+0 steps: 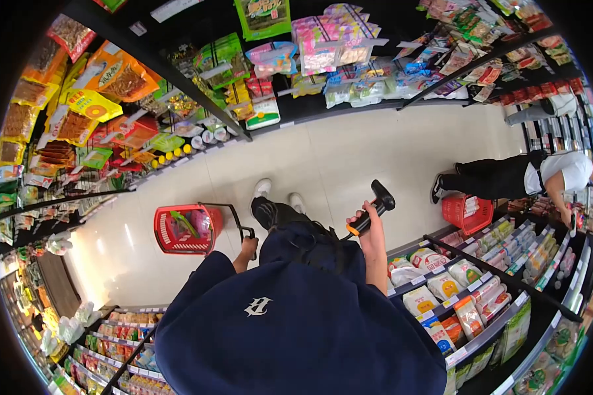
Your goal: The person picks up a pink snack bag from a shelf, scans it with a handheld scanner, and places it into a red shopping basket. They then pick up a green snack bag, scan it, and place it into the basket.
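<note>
My left hand (249,248) is closed around the black handle of a red shopping basket (215,230), which hangs at my left side. Inside the basket lie packages with green and pink parts. On the other side, my right hand (371,232) grips a black handheld scanner (383,197) by its handle. Its wider head points away from me, and an orange part shows at the grip's lower end. The scanner is held above the floor, apart from the shelves.
Shelves of bagged snacks (118,72) line the far side of the aisle. At my right stands a rack with packed goods (435,283). Farther right, a person in a white top (560,174) reaches toward a shelf, beside another red basket (466,214) on the floor.
</note>
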The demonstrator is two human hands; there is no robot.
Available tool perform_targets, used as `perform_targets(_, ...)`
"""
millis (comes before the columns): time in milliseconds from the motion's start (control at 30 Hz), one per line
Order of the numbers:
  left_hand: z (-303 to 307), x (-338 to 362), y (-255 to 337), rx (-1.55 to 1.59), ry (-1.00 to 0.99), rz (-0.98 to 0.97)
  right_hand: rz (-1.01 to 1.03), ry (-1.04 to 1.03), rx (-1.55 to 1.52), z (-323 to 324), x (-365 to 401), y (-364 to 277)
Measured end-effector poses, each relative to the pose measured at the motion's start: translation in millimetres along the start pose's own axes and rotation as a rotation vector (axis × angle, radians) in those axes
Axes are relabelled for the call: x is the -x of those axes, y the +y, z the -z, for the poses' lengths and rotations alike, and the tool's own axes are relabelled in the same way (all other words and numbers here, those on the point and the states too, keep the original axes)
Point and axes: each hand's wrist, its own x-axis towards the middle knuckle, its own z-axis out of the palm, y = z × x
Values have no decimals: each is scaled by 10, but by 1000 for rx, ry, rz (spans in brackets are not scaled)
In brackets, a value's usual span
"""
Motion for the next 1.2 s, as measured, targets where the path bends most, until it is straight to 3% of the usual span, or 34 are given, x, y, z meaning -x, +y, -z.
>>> perform_targets(133,-156,-26,-13,25,-77,11,-87,41,52,-84,-47,143)
perform_targets(200,-316,-226,-188,-306,-79,-204,-154,43,63,-120,-68,222)
perform_targets(267,-521,-326,-306,-136,81,-121,-220,62,102,-125,-108,343)
perform_targets(333,-474,-106,-59,46,-92,39,-277,32,129,-104,-121,444)
perform_targets(467,-551,179,32,110,155,-43,-371,42,166,-40,-162,594)
perform_targets(567,-564,513,121,-57,627,-447,-414,79,175,-5,-237,676)
perform_targets(600,-454,737,399,-107,643,-481,-426,92,172,15,-271,681)
perform_targets(700,-339,912,846,-102,526,-681,-438,125,153,-24,-375,744)
perform_targets(800,-376,696,1114,-91,260,-777,-452,149,149,-14,-500,847)
perform_targets(867,-458,452,1211,-65,140,-707,-509,108,151,7,-517,906)
perform_targets(1000,-875,-498,720,-190,8,-553,-540,115,182,-8,-572,1058)
perform_targets(1067,-1028,-787,534,-617,-88,-230,-560,146,188,-21,-569,1098)
perform_targets(1100,-1056,-880,506,-623,-106,-227,-570,154,193,-22,-584,1129)
perform_targets(1167,-1090,-1075,433,-735,-329,126,-585,199,228,23,-618,1198)
perform_targets(1200,-1149,-1109,422,-743,-347,133,-598,230,264,83,-630,1177)
